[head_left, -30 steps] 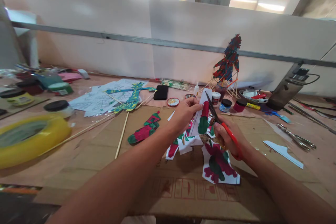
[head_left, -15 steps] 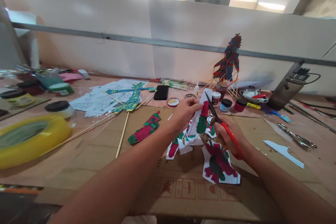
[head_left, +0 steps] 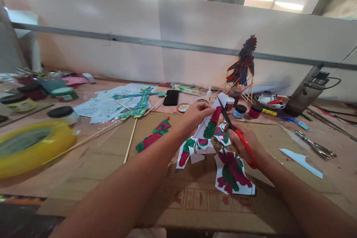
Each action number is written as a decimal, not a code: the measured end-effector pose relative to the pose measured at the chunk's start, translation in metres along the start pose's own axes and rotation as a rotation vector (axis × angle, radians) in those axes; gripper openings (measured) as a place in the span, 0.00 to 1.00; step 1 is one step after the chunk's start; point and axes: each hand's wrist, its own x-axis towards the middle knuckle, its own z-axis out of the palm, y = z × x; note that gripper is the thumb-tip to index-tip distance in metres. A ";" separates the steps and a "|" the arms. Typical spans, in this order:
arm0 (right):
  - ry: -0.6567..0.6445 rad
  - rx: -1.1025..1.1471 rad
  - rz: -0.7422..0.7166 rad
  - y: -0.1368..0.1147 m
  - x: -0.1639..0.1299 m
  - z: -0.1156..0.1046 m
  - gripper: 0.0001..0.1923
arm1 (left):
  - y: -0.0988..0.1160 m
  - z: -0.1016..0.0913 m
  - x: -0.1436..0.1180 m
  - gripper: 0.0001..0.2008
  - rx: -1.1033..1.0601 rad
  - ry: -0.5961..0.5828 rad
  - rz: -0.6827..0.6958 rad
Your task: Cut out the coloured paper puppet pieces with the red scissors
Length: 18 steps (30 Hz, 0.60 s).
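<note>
My left hand (head_left: 198, 116) pinches a white piece of paper (head_left: 211, 124) painted crimson and green. Red-handled scissors (head_left: 245, 144) are gripped in my right hand (head_left: 244, 139), their dark blades parted and lying along the right edge of the painted shape. Below the hands, several painted paper cutouts lie on a brown cardboard sheet (head_left: 184, 219). The largest cutout (head_left: 233, 174), crimson with a green middle, is nearest to me. To the left of my left hand rest cut-out crimson and green pieces (head_left: 153, 137).
At left stands a big roll of yellow tape (head_left: 60, 145) near paint jars. A blue and yellow paper figure on sticks (head_left: 142, 106) lies behind the cardboard. A phone (head_left: 171, 97), a red-blue paper figure (head_left: 245, 63), a bottle (head_left: 305, 93) and metal scissors (head_left: 315, 145) are around.
The paper in my left hand has tilted, its lower end swinging left. The scissors stay in nearly the same place, still at the paper's edge.
</note>
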 end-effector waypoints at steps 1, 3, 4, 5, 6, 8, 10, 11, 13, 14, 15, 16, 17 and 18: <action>0.016 -0.013 -0.016 0.000 0.001 0.000 0.16 | 0.000 -0.001 0.001 0.12 0.006 0.000 0.001; 0.041 -0.030 -0.036 0.001 0.003 -0.001 0.14 | 0.001 -0.003 0.003 0.12 0.026 0.001 0.008; 0.049 -0.041 -0.041 0.001 0.004 -0.002 0.14 | 0.002 -0.004 0.004 0.12 0.043 -0.001 0.013; 0.052 -0.055 -0.040 0.001 0.004 -0.002 0.13 | 0.004 -0.005 0.004 0.12 0.065 -0.006 0.018; 0.050 -0.070 -0.036 0.001 0.005 -0.002 0.13 | 0.006 -0.007 0.004 0.12 0.091 -0.014 0.020; 0.039 -0.095 -0.026 0.002 0.005 -0.003 0.13 | 0.011 -0.009 0.004 0.12 0.148 -0.031 0.029; 0.032 -0.107 -0.025 0.002 0.005 -0.003 0.13 | 0.016 -0.012 0.003 0.12 0.200 -0.042 0.051; 0.028 -0.111 -0.027 0.002 0.005 -0.003 0.13 | 0.018 -0.013 0.003 0.12 0.223 -0.046 0.067; 0.020 -0.130 -0.031 0.003 0.005 -0.003 0.14 | 0.020 -0.017 0.003 0.12 0.270 -0.053 0.101; 0.018 -0.145 -0.030 0.003 0.005 -0.003 0.14 | 0.020 -0.019 0.004 0.11 0.294 -0.056 0.112; 0.019 -0.164 -0.029 0.003 0.005 -0.003 0.14 | 0.020 -0.021 0.005 0.11 0.318 -0.059 0.119; 0.016 -0.184 -0.028 0.003 0.005 -0.003 0.14 | 0.020 -0.023 0.006 0.10 0.340 -0.063 0.119; 0.014 -0.204 -0.029 0.003 0.005 -0.003 0.14 | 0.020 -0.025 0.007 0.10 0.357 -0.067 0.117; 0.009 -0.219 -0.029 0.003 0.005 -0.003 0.14 | 0.020 -0.026 0.008 0.10 0.370 -0.073 0.114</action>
